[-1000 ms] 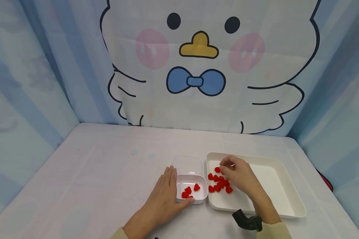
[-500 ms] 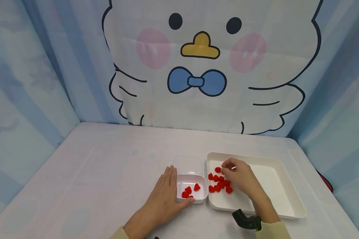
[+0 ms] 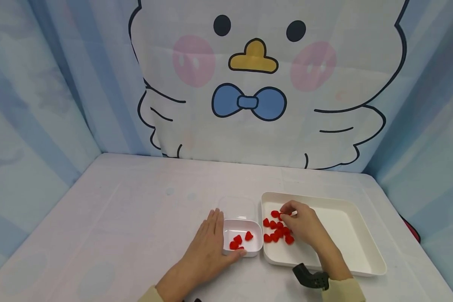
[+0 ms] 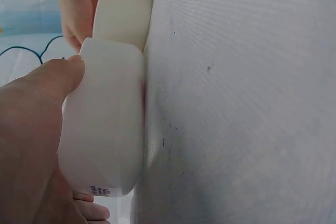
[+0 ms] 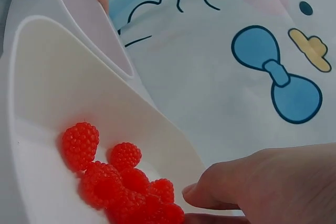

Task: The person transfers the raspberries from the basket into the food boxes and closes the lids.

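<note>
"Quick, materials?"

"Red berries point(image 3: 278, 233), raspberry-shaped: rounded cones, glossy, beaded all over. They're clustered at the left end of a smooth off-white tray point(image 3: 335, 226), shallow, rounded corners. More berries sit in the small pale box point(image 3: 252, 253) just left of it, smooth walls, clear lid point(image 3: 236, 207) lying behind."

"Pointing which way?"

"Mixed. The rightmost one in the box seems to taper toward the printed backdrop point(image 3: 249, 138). Long axis of most: can't tell, they're too stubby. The tray's long axis runs left to right, right end angled slightly nearer the person."

"Hands?"

"Left hand point(image 3: 207, 247): fingers straight along the box's left side, thumb on the near rim, pressing rather than wrapped round. Right hand point(image 3: 305, 222): over the tray, thumb and fingers bent, tips right at the berries' far edge. Whether it grips one, I can't tell; the fingers hide it."
</note>
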Action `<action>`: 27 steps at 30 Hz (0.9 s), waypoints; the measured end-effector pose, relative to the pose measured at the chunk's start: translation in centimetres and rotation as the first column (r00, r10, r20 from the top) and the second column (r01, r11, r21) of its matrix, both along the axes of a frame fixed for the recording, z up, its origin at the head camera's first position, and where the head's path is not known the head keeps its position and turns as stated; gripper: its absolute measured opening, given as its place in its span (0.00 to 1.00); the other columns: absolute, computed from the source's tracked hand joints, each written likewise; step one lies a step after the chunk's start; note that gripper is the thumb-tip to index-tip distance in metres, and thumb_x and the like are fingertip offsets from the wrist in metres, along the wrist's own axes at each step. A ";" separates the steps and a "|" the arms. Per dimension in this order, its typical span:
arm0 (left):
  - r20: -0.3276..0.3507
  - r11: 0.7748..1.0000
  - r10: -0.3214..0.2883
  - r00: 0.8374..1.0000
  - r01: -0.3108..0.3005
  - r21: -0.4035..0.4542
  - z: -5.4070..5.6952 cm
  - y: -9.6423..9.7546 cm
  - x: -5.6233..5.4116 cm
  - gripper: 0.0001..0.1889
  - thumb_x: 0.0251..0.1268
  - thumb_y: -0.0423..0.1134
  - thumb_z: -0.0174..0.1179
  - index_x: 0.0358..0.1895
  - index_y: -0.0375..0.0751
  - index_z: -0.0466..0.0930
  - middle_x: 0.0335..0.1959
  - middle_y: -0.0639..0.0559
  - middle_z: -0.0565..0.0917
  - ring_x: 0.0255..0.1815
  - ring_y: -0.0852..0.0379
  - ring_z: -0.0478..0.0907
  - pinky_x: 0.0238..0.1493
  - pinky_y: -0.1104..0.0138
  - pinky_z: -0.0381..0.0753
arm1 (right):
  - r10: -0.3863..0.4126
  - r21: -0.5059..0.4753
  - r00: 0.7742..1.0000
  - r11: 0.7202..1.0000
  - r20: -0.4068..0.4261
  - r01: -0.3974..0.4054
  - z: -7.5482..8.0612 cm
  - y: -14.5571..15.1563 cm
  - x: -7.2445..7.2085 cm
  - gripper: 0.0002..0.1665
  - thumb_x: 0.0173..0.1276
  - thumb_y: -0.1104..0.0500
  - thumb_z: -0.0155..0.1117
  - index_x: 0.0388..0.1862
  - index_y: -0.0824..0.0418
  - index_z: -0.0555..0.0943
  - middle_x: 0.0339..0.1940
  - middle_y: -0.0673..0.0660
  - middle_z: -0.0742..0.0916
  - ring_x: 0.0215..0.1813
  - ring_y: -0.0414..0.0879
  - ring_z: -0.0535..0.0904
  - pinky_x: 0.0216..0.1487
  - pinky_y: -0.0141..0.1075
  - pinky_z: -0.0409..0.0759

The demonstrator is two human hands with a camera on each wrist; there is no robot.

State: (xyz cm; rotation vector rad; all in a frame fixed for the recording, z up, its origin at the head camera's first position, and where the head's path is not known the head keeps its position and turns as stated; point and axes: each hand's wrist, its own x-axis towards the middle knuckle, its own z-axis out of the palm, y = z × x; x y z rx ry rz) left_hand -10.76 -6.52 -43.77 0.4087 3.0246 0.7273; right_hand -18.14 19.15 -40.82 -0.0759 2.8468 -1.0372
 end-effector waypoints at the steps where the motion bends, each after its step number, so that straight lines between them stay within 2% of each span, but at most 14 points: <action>1: 0.001 1.000 0.001 1.000 -0.001 0.001 0.0 0.0 0.0 0.57 0.59 0.71 0.57 0.77 0.29 0.48 0.78 0.35 0.56 0.81 0.39 0.50 0.77 0.47 0.59 | 0.002 -0.001 1.000 1.000 -0.002 -0.002 -0.1 0.0 0.0 0.11 0.68 0.62 0.62 0.48 0.63 0.80 0.44 0.59 0.85 0.39 0.47 0.77 0.39 0.36 0.85; 7: 0.008 1.000 0.000 1.000 0.000 -0.001 0.0 0.0 0.0 0.57 0.59 0.70 0.58 0.77 0.29 0.48 0.78 0.36 0.56 0.81 0.39 0.50 0.76 0.47 0.59 | -0.015 -0.003 0.999 1.000 -0.037 0.015 0.0 0.0 0.1 0.10 0.69 0.63 0.60 0.48 0.62 0.81 0.46 0.60 0.84 0.42 0.49 0.79 0.41 0.36 0.85; 13: 0.022 1.000 0.005 1.000 -0.005 -0.002 0.1 0.1 0.1 0.57 0.59 0.70 0.58 0.77 0.30 0.48 0.78 0.36 0.56 0.81 0.40 0.50 0.77 0.47 0.59 | -0.057 0.029 0.990 0.998 -0.127 0.061 0.3 0.1 0.2 0.12 0.69 0.65 0.61 0.50 0.65 0.80 0.50 0.65 0.83 0.45 0.53 0.79 0.50 0.45 0.86; 16: 0.035 1.000 0.014 0.999 -0.013 -0.006 0.2 0.2 0.0 0.57 0.58 0.71 0.58 0.77 0.31 0.48 0.79 0.37 0.55 0.81 0.41 0.50 0.77 0.47 0.58 | -0.064 0.034 0.989 0.997 -0.136 0.069 0.3 0.1 0.2 0.13 0.69 0.65 0.60 0.51 0.66 0.79 0.52 0.66 0.82 0.46 0.53 0.79 0.52 0.47 0.85; 21: 0.041 1.000 0.015 0.999 -0.015 -0.006 0.3 0.3 0.1 0.57 0.58 0.71 0.59 0.77 0.31 0.48 0.79 0.37 0.56 0.81 0.41 0.50 0.77 0.47 0.58 | -0.068 0.048 0.990 0.996 -0.126 0.074 0.2 0.2 0.1 0.15 0.69 0.65 0.60 0.53 0.66 0.78 0.55 0.67 0.80 0.47 0.54 0.78 0.51 0.47 0.86; 27: 0.043 1.000 0.018 0.999 -0.018 -0.007 0.3 0.3 0.1 0.57 0.58 0.70 0.59 0.77 0.31 0.48 0.79 0.37 0.55 0.81 0.40 0.49 0.77 0.47 0.58 | -0.025 0.041 0.999 0.999 -0.032 0.026 0.0 0.3 -0.2 0.19 0.68 0.64 0.62 0.57 0.67 0.76 0.56 0.68 0.79 0.43 0.51 0.78 0.44 0.41 0.87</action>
